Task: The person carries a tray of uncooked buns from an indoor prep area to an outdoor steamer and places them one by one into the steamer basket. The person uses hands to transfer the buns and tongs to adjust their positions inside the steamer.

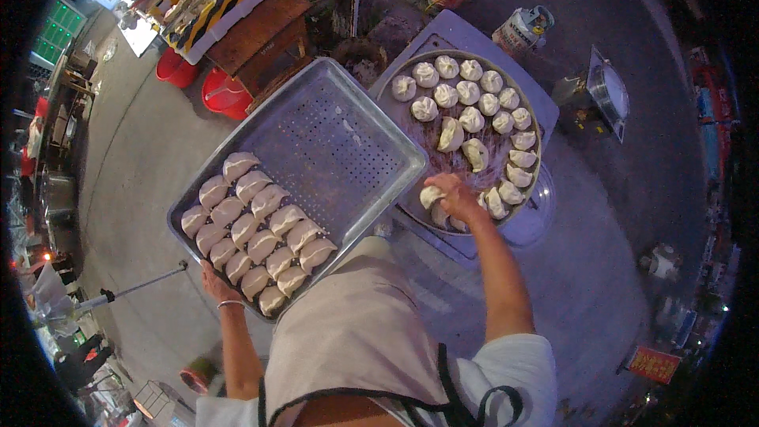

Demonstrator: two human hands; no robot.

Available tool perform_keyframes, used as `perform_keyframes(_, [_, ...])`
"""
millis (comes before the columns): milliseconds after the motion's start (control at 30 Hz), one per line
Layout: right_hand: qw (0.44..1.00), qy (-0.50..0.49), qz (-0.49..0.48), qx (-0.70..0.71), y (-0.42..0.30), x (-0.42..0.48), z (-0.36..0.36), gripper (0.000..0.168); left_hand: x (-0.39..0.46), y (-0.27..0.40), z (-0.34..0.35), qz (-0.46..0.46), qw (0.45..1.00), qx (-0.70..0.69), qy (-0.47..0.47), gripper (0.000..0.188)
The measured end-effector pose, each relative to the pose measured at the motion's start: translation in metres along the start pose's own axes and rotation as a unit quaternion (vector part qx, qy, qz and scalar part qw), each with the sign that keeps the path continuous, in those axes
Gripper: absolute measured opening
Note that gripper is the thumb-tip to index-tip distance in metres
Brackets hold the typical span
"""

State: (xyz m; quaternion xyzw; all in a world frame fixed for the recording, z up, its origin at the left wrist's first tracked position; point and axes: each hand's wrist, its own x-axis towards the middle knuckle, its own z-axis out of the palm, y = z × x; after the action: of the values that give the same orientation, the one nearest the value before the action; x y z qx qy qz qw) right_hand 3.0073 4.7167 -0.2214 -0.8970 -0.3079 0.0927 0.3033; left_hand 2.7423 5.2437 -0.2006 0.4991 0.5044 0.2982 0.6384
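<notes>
My left hand grips the lower left edge of a rectangular metal tray with a perforated bottom. Rows of crescent-shaped dumplings lie over its lower left part. To the right stands a large round steamer tray. Pleated round buns fill its upper part, crescent dumplings line its right rim, and two more lie near its middle. Over its lower left rim, my right hand holds a crescent dumpling in its fingers. Part of another dumpling shows beneath that hand.
The round tray rests on a pale table. Beyond are gas cylinders, a metal pot with a square lid or plate, a wooden table and red buckets. A metal pole stands left of me.
</notes>
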Motion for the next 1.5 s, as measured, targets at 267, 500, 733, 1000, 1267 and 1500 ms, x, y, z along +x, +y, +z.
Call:
perform_keyframes(267, [0.988,-0.118,0.054,-0.085,0.022,-0.008,0.057,0.030,0.009,-0.001,-0.009,-0.041,0.998,-0.038,-0.030,0.041])
perform_keyframes(500, [0.987,-0.068,0.012,-0.144,0.014,-0.021,0.053,0.034,0.027,-0.011,-0.023,-0.056,0.995,-0.064,-0.046,0.038])
perform_keyframes(733, [0.965,0.061,0.243,-0.071,0.004,-0.072,-0.012,0.042,0.017,-0.009,-0.014,-0.034,0.998,-0.037,-0.036,0.040])
perform_keyframes(1000, [0.953,0.045,0.291,-0.070,0.004,-0.096,0.016,0.051,0.016,-0.008,-0.019,0.009,0.999,-0.019,-0.032,0.043])
perform_keyframes(1267, [0.920,0.008,0.392,-0.029,-0.018,-0.065,0.008,0.052,0.014,-0.008,-0.021,0.012,0.999,-0.006,-0.035,0.043])
perform_keyframes(1500, [0.945,0.014,0.322,-0.051,-0.011,-0.067,0.041,0.064,0.022,-0.019,-0.032,0.026,0.999,-0.003,-0.042,0.043])
